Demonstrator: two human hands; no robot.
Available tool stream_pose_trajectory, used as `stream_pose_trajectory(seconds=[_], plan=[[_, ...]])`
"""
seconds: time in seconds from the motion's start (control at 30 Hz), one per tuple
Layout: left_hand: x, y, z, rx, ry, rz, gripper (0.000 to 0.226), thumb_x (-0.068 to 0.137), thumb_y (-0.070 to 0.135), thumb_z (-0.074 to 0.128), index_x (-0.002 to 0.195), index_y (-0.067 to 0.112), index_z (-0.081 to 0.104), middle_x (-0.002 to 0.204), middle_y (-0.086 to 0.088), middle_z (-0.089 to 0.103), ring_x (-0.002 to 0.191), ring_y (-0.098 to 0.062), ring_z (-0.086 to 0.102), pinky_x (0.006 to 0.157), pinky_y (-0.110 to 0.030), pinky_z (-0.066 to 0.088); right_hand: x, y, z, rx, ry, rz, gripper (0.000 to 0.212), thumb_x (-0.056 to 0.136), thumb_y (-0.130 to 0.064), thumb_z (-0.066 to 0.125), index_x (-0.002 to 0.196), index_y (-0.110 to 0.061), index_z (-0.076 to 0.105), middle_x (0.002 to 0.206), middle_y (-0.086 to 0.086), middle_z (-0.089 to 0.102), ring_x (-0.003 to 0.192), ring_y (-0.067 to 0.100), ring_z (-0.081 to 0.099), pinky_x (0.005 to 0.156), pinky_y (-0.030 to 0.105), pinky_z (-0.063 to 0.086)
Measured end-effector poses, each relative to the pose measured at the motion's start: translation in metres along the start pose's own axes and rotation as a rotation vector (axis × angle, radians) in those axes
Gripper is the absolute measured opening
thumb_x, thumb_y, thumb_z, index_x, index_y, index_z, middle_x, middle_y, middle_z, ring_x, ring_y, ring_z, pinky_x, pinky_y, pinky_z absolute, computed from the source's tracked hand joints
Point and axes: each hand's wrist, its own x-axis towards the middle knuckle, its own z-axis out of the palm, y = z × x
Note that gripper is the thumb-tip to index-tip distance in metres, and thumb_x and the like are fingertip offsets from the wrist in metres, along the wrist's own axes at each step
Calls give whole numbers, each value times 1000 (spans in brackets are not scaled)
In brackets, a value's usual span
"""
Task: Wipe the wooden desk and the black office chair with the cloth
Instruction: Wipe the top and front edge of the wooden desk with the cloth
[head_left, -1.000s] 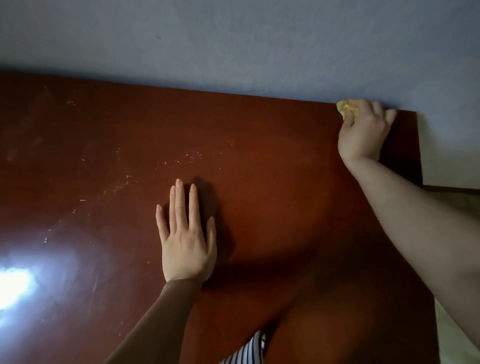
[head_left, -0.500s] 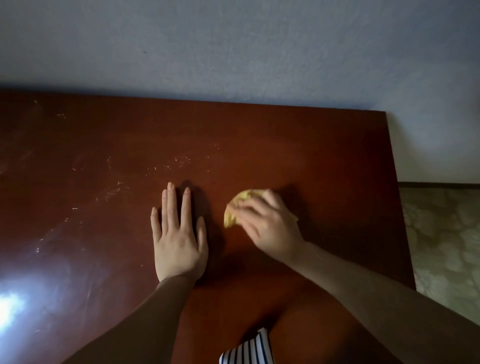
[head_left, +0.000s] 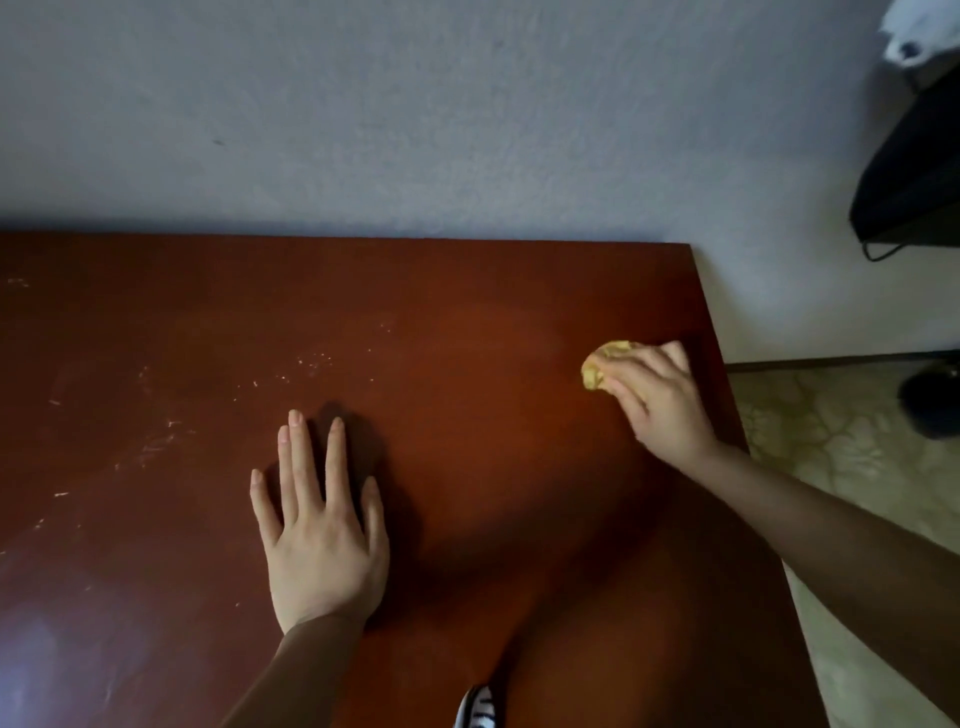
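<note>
Yellow cloth (head_left: 602, 364), bunched in the curled fingers (head_left: 623, 387) of the right hand (head_left: 662, 402) near the right edge of the counter (head_left: 467, 312), lies well right of the pale specks (head_left: 311, 361), which sit just beyond the flat, empty left hand (head_left: 322, 540).

Right hand (head_left: 660, 400) gripping yellow cloth (head_left: 605, 362) on wooden desk (head_left: 467, 322), left hand (head_left: 319, 530) flat

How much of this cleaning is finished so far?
Done: the desk right of centre looks evenly clean. In hand: the right hand grips the yellow cloth near the right edge; the left hand lies flat. Left: pale specks on the left side, then the chair, not clearly in view.
</note>
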Motion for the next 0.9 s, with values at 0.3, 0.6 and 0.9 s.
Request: stream_pose_trajectory(seconds=[0.3, 0.6, 0.9], plan=[[2, 0, 2, 2, -17, 21, 60, 94, 37, 27, 149, 14, 29, 159, -14, 11, 146, -25, 10, 117, -46, 4, 100, 38, 9, -153, 156, 824, 27, 95, -11, 46, 121, -13, 55, 129, 13, 50, 121, 35, 37, 96, 35, 29], [3, -1, 6, 20, -9, 31, 59, 94, 36, 28, 149, 14, 29, 158, -14, 14, 145, -25, 13, 116, -46, 6, 136, -21, 40, -204, 100, 697, 28, 93, -11, 46, 120, -15, 53, 128, 10, 48, 119, 35, 37, 93, 44, 35], [2, 0, 4, 25, -29, 27, 59, 95, 37, 27, 149, 14, 28, 158, -13, 12, 146, -23, 9, 117, -44, 2, 102, -144, 63, -108, 40, 76, 25, 88, -14, 57, 111, -16, 65, 103, 7, 62, 94, 34, 51, 76, 43, 41]])
